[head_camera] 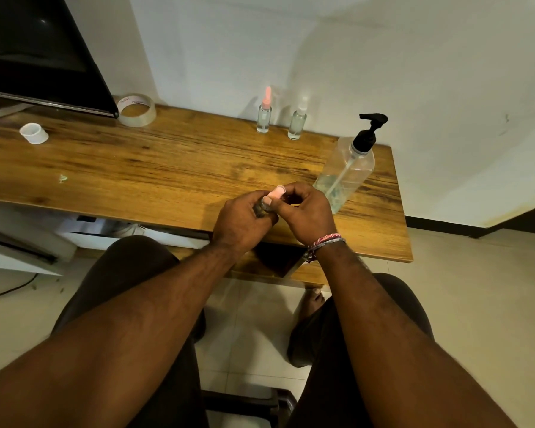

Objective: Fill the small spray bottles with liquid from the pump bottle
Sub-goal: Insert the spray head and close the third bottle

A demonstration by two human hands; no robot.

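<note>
We hold a small clear spray bottle with a pale pink spray top (271,201) over the near edge of the wooden table (173,162). Our left hand (244,220) wraps the body to keep it steady, while our right hand (308,213) pinches the pink top — probably to twist it, though we cannot tell which way. The large clear pump bottle with a black pump head (348,168) stands just beside our right hand, within easy reach. Two more small clear spray bottles — one pink-topped (264,114), one clear-topped (297,122) — stand by the wall, well apart from us.
</note>
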